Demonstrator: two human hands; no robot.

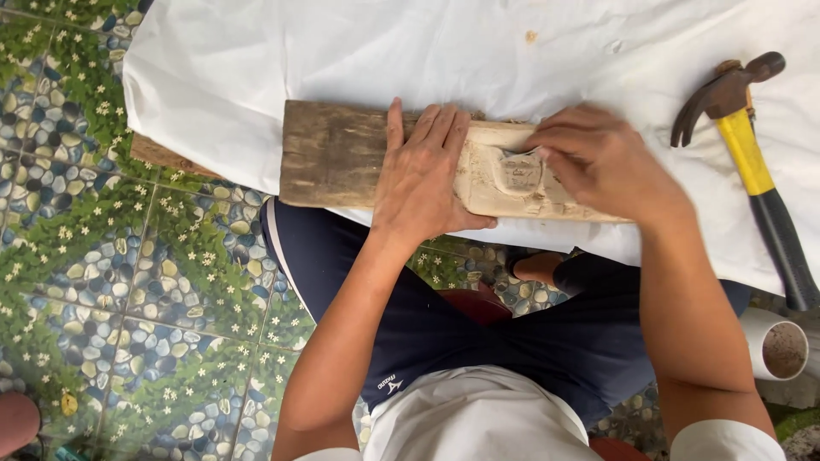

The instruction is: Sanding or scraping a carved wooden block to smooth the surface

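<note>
Head view: we press our left hand point(424, 175) flat, fingers spread, on the wooden plank point(342, 154) at the white cloth's point(256, 60) near edge, right hand point(602, 162) fingertips pinched inside its carved hollow point(517, 171), hammer point(752, 154) toward the right edge.

The person wears dark navy shorts point(444, 324) with a small white logo near the hem at about 7 o'clock of the lap, and a white short-sleeved shirt point(478, 423), its sleeve edges showing at the bottom. Both forearms are bare; the left hand point(423, 175) and right hand point(606, 162) wear no gloves, rings or watch.
</note>
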